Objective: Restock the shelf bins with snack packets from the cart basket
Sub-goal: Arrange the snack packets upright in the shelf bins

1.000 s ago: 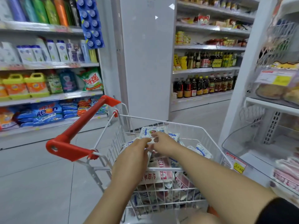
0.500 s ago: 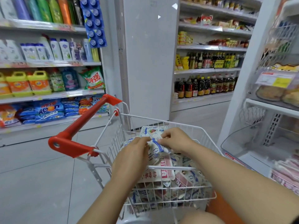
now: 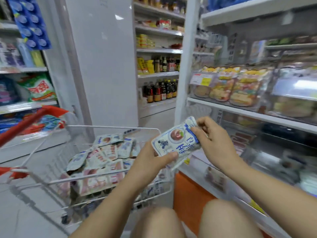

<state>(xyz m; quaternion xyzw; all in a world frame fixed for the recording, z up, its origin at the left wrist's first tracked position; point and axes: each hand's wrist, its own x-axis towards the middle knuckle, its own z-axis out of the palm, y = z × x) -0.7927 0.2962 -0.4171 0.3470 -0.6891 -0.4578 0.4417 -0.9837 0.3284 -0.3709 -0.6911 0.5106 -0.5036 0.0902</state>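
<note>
While the picture is smeared at its edges, the white shelf unit (image 3: 240, 109) on the right reads clearly enough: it fills that side, with a row of clear bins (image 3: 202, 98) on its middle shelf holding yellow-topped bags (image 3: 243, 90). More clear bins sit lower down, their contents too blurred to name. To the left of it stands the wire cart basket (image 3: 109, 128), with its red handle (image 3: 25, 127) slanting off at the far left. A loose pile of snack packets (image 3: 104, 155), white with blue and pink print, lies inside the basket. Two bare knees (image 3: 159, 220) show at the bottom edge.

Both forearms reach forward over the basket's right side. The left hand (image 3: 151, 160) grips the lower end of a white-and-blue snack packet (image 3: 175, 140), its thumb laid across the front and its fingers curled beneath. The right hand (image 3: 212, 140) pinches the packet's upper right edge between thumb and fingertips. The packet is tilted, its printed face up, and it is lifted clear of the pile. It hangs above the basket's right rim, between the cart and the lower shelf bins. A second packet's edge peeks out underneath it.
</note>
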